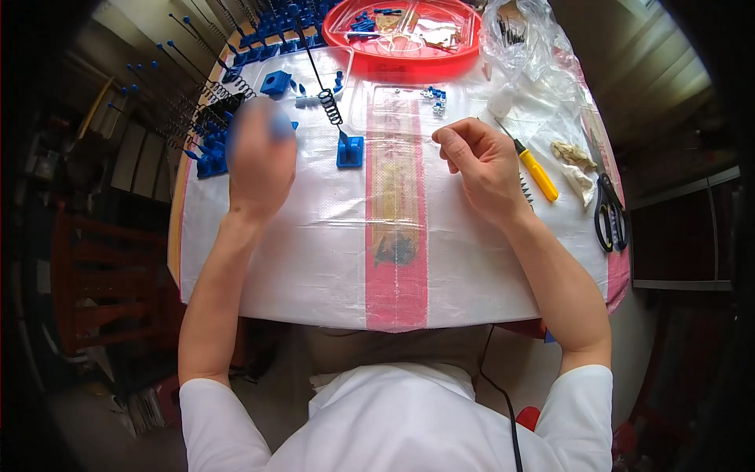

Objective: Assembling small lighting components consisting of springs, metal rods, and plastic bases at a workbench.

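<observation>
My left hand (263,161) is smeared by motion at the left of the table, its fingers closed around a blurred blue plastic part (280,123). On the right, my right hand (481,165) hovers with fingers curled and thumb against the index finger; whatever it may pinch is too small to make out. Between the hands a blue square base (351,152) stands upright on the table. From it rises a black coil spring (329,107) with a long thin rod ending in a blue tip (294,9). Near my left hand lies a blue block (274,82) in a clear tray (344,57).
Several finished spring-and-base pieces (211,161) crowd the left edge. A red round tray (338,43) with blue parts stands at the back. Small metal-and-blue pieces (437,101) lie nearer. At right are a yellow-handled screwdriver (539,175), black scissors (611,214) and a clear plastic bag (523,59).
</observation>
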`<action>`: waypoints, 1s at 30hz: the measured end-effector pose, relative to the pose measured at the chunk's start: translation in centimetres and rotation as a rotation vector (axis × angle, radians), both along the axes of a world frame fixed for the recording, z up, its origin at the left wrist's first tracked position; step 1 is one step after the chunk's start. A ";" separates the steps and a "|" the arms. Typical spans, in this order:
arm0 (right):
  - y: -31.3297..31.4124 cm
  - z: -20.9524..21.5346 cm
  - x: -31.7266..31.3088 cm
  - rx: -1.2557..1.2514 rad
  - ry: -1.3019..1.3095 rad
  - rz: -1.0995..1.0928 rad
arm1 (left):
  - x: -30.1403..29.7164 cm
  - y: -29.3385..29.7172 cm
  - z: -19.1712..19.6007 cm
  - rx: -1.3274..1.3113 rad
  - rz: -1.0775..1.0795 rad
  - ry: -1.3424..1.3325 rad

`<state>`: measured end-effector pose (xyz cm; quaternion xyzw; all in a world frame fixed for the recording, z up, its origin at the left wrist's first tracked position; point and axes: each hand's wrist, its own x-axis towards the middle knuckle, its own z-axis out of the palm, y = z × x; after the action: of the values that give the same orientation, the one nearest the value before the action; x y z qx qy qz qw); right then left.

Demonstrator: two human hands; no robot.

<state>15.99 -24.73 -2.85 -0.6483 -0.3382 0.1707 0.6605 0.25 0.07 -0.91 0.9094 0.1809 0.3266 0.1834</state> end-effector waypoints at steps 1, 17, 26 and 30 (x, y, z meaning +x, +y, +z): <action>0.0 0.0 0.0 0.005 0.000 -0.002 | -0.3 -0.3 0.2 0.028 -0.001 -0.026; -0.8 1.4 -0.9 0.184 0.071 0.374 | -3.7 -10.7 3.6 -0.341 -0.633 -0.088; -0.1 0.3 -0.5 0.165 0.227 0.355 | 2.7 -9.7 -0.2 -1.163 -0.840 0.034; -0.2 -0.2 0.2 0.212 0.347 0.257 | 2.8 -8.5 -0.8 -1.289 -0.733 -0.010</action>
<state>16.21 -24.93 -3.10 -0.4876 -0.3156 0.3258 0.7460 3.09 -8.42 -1.75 0.6219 0.0210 0.0774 0.7790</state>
